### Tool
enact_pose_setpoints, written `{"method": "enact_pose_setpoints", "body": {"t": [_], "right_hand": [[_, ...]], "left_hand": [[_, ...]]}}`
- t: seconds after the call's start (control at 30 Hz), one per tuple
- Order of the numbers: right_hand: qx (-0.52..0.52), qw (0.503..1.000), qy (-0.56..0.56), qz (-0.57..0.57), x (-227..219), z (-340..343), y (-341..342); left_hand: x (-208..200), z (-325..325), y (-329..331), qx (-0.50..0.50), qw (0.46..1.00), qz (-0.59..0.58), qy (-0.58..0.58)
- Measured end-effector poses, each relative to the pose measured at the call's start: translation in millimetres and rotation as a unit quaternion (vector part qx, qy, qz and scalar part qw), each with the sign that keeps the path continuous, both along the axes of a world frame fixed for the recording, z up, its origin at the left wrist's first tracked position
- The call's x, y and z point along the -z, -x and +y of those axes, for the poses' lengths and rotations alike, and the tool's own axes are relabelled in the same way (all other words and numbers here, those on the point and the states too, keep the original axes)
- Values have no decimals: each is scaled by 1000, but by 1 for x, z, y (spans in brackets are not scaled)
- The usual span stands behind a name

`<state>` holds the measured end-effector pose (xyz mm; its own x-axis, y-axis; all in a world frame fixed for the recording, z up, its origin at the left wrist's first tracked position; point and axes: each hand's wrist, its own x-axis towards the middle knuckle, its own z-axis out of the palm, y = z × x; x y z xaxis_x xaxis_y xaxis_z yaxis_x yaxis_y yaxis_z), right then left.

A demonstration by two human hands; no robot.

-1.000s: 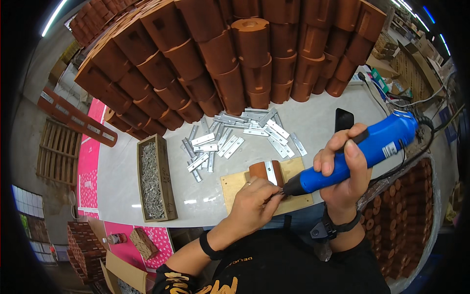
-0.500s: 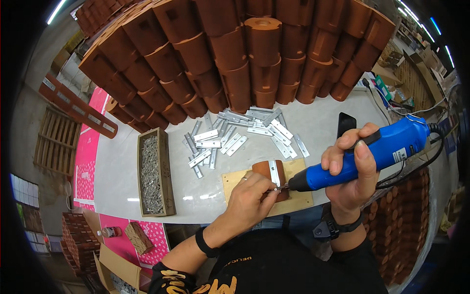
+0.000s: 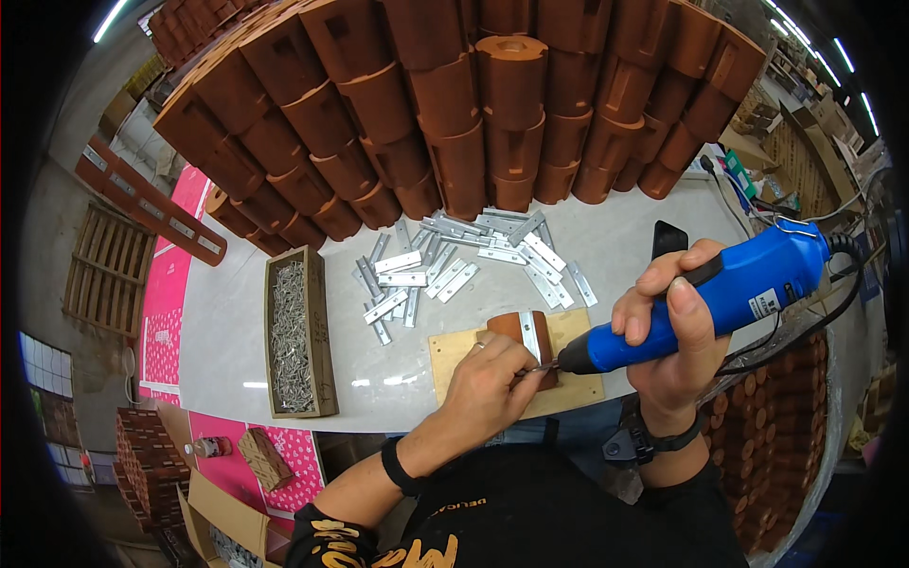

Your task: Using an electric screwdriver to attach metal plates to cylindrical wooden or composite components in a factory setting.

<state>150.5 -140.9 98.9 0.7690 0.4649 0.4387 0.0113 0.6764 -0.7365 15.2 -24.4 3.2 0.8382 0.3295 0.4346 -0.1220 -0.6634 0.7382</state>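
My right hand [image 3: 674, 327] grips a blue corded electric screwdriver [image 3: 729, 298], its tip pointing left at a small brown wooden block [image 3: 516, 328]. A silver metal plate [image 3: 530, 336] lies across that block. The block rests on a light plywood board [image 3: 454, 355] at the table's near edge. My left hand [image 3: 488, 383] pinches something small, likely a screw, right at the tool's tip against the block.
A long wooden tray of screws [image 3: 295, 331] lies to the left on the grey table [image 3: 227, 322]. Several loose silver plates [image 3: 454, 265] are scattered behind the board. A high stack of brown wooden pieces [image 3: 454, 114] fills the far side. A black phone [image 3: 668, 238] lies at the right.
The screwdriver has tilted and its tip has come down to the block. My left hand stays pinched at the tip, shifted slightly with it.
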Motion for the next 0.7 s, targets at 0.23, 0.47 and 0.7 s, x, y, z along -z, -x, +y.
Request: {"method": "enact_pose_setpoints", "body": {"t": [0.23,0.47,0.7], "right_hand": [[2,1000,10,-3,-5,7,6],[23,996,39,-83,8,13,5],[23,992,53,-113,8,13,8]], "left_hand": [[8,-3,-7,-15,999,-30,-9],[12,-4,-8,-41,999,4,-32],[15,-7,-7,-58,998,-4,-21]]}}
